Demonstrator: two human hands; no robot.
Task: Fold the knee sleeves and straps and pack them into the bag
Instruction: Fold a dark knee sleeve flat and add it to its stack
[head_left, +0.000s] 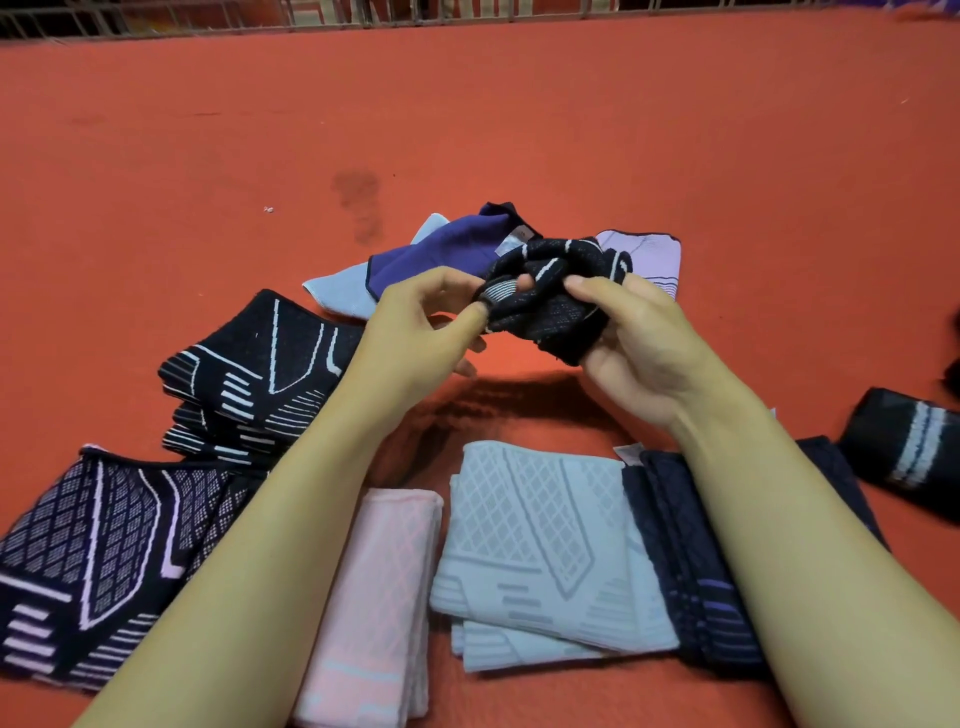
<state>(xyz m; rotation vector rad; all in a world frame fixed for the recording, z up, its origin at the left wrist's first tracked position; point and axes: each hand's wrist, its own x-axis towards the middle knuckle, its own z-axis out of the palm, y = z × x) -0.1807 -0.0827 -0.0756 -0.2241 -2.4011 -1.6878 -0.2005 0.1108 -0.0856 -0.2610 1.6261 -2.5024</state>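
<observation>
Red mat (519, 104), sleeves scattered. Your left hand (415, 332) pinches the dark knee sleeve (550, 301) end, your right hand (639, 343) cups the bundle above the mat, probably to keep it rolled.

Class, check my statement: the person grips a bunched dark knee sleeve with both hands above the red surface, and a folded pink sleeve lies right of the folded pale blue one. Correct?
Not quite. The head view shows the folded pink sleeve left of the folded pale blue sleeve. Otherwise correct: left hand and right hand grip the bunched dark knee sleeve above the red surface.
</observation>
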